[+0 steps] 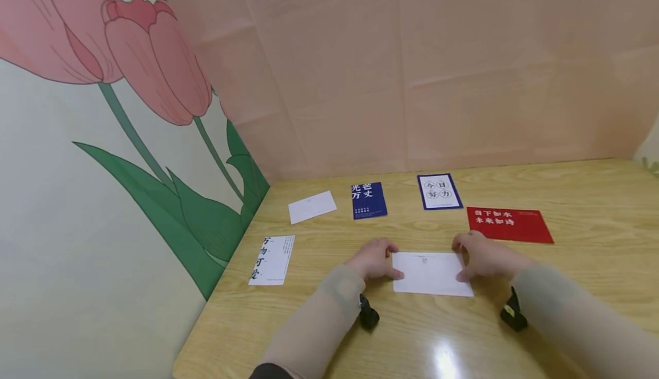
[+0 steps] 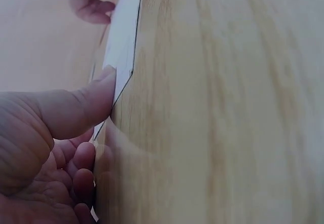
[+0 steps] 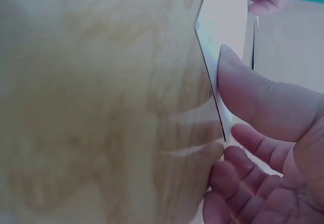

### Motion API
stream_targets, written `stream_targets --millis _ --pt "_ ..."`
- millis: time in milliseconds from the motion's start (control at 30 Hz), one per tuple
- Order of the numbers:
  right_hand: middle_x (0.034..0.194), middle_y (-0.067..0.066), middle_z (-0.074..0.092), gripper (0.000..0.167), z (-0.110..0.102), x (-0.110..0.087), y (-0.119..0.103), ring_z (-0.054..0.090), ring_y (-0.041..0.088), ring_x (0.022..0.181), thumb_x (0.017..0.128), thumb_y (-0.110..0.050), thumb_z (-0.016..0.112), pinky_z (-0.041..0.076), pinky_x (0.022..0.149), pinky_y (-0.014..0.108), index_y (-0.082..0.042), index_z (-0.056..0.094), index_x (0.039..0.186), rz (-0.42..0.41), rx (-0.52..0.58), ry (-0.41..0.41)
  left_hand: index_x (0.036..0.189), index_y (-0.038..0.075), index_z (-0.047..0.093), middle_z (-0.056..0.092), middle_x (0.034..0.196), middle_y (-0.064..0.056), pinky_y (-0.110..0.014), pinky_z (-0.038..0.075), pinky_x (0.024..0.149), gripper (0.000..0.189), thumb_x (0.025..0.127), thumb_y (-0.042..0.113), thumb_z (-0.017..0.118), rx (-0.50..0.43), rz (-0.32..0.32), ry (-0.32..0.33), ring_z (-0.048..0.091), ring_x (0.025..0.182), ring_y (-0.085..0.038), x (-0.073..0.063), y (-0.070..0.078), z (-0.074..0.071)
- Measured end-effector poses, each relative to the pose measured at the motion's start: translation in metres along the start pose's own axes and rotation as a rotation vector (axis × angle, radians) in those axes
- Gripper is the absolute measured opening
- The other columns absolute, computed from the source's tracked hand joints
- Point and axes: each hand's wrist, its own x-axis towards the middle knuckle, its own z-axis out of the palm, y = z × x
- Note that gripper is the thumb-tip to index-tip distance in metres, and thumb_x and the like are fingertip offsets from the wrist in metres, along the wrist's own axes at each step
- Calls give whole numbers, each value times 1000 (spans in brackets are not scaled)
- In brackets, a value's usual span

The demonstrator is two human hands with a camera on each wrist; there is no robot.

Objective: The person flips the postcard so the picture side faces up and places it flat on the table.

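Note:
A white postcard [image 1: 429,274] with small print near its upper edge lies in front of me, both hands at its short sides. My left hand [image 1: 374,259] holds the left end; in the left wrist view its thumb [image 2: 83,107] lies on the card's edge and the other fingers curl by the corner. At the right end, my right hand [image 1: 486,256] grips likewise, its thumb [image 3: 253,89] on the card [image 3: 223,21] in the right wrist view. Whether the card is slightly lifted or flat on the wood I cannot tell.
Behind lie a blank white card [image 1: 312,207], a dark blue card [image 1: 368,200], a blue-bordered white card [image 1: 440,191] and a red card [image 1: 509,224]. A white card with green characters [image 1: 273,260] is at the left. The wooden table [image 1: 319,253] meets a tulip-painted wall [image 1: 128,213].

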Motion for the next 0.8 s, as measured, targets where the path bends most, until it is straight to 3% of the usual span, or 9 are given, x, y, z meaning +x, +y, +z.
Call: stream_targets --millis 267,533,800 --pt "102 10 54 68 0 4 3 49 27 95 56 -35 90 47 83 47 -7 57 108 9 46 -30 113 25 63 55 98 7 -32 43 86 50 69 31 87 0 -36 11 49 89 -13 2 3 1" --pt "103 12 53 66 -1 1 -2 48 28 95 60 -31 89 46 83 48 -4 56 110 24 62 -33 112 22 64 57 99 7 -31 43 89 50 69 30 88 33 -26 19 49 91 -13 6 3 2" --pt "104 11 52 72 2 -2 -2 48 27 96 56 -33 91 49 81 45 -5 55 111 44 71 -10 110 23 62 55 108 6 -32 41 94 51 67 30 89 47 -35 26 48 98 -14 4 4 3"
